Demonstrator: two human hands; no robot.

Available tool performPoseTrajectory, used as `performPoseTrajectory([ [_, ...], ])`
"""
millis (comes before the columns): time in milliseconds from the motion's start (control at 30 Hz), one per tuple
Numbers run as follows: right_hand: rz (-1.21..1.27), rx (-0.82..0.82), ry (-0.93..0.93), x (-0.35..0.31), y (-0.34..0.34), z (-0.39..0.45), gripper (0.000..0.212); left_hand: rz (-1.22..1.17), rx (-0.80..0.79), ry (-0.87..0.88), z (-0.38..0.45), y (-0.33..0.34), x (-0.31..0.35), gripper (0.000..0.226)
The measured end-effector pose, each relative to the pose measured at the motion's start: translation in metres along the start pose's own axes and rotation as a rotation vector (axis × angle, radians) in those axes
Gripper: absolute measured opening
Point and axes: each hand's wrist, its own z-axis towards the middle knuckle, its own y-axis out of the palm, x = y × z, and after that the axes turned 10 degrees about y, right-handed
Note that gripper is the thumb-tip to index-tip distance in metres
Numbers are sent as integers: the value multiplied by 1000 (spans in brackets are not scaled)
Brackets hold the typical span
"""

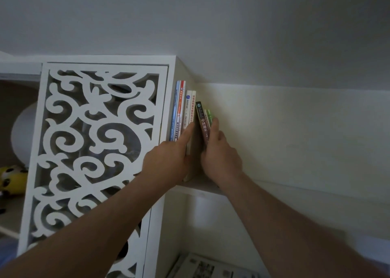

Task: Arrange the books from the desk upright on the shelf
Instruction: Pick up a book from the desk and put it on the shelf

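Two hands (pixel 168 157) (pixel 219 157) work a row of books (pixel 185 113) standing on the shelf (pixel 198 188), toward 12 o'clock. Left hand: index finger straight, pressing a pale spine (pixel 192 108). Right hand grips a dark-spined book (pixel 203 123), tilted, with green-edged books (pixel 209 115) at its 3 o'clock, apparently held too. Fretwork panel (pixel 95 140) at 9 o'clock.

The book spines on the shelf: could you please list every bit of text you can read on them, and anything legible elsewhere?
"中国通史" — dark brown spine, leaning, held in the right hand.
Pale spine with orange characters: too blurred to read.
Light blue spine, red spine, white spine, green spines: print too small.
Printed paper on the lower shelf: illegible.
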Motion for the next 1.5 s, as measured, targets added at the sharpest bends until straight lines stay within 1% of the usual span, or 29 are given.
performPoseTrajectory([
  [100,27,36,9,-9,3,-7,87,10,67,28,-6,3,4,81],
  [200,52,58,-25,-9,9,-12,92,12,70,67,-14,8,3,79],
  [267,159,-35,-32,-2,9,-7,95,-37,59,73,-18,7,2,76],
  [333,324,-205,-19,3,0,-4,101,-111,57,70,-24,6,6,75],
  [400,471,-309,-47,11,-12,-10,103,-217,72,36,-35,3,16,72],
  [433,472,-345,-86,17,-21,-18,98,-252,106,46,-43,1,22,68],
  [500,315,-360,-194,41,-40,-48,77,-236,205,215,-66,-4,35,52],
  [533,207,-304,-260,59,-46,-70,67,-223,254,338,-84,-1,43,43],
  [567,140,-189,-345,79,-50,-96,57,-246,262,443,-105,5,52,35],
  [633,156,20,-494,121,-42,-154,37,-374,121,545,-149,28,68,24],
  [667,140,31,-502,141,-29,-181,31,-439,22,545,-168,46,75,22],
  [700,114,-57,-463,161,-12,-203,29,-487,-80,523,-186,67,82,23],
  [733,77,-221,-349,178,8,-218,31,-520,-178,502,-201,89,89,26],
  [767,31,-403,-179,194,27,-231,39,-543,-295,472,-214,109,95,33],
  [800,-37,-591,-23,208,45,-244,52,-552,-442,427,-225,128,100,46],
  [833,-93,-722,68,218,59,-257,68,-531,-591,376,-233,143,103,64],
  [867,-118,-779,103,225,72,-267,78,-492,-705,340,-242,156,105,77],
  [900,-94,-765,131,230,81,-274,80,-468,-733,308,-248,164,105,81],
  [1000,91,-635,253,239,84,-276,66,-498,-591,257,-250,174,99,66],
  [1100,266,-675,369,247,75,-273,63,-479,-533,320,-247,171,98,57],
  [1167,403,-670,426,252,71,-275,60,-566,-473,348,-244,164,101,41],
  [1200,458,-669,447,254,72,-277,57,-648,-430,299,-241,157,105,32],
  [1233,483,-673,456,252,70,-276,55,-764,-380,185,-235,148,109,23],
  [1267,542,-675,467,250,68,-275,62,-910,-355,23,-229,139,113,18],
  [1333,729,-647,539,243,66,-270,86,-1248,-324,-397,-211,116,121,24],
  [1400,916,-585,646,233,59,-263,96,-1559,-300,-809,-192,100,122,24],
  [1433,960,-553,671,226,54,-260,95,-1673,-332,-967,-184,95,121,28],
  [1467,967,-532,671,218,48,-257,84,-1754,-369,-1084,-179,93,117,32],
  [1500,945,-513,644,210,41,-254,63,-1815,-396,-1170,-177,93,115,36],
])
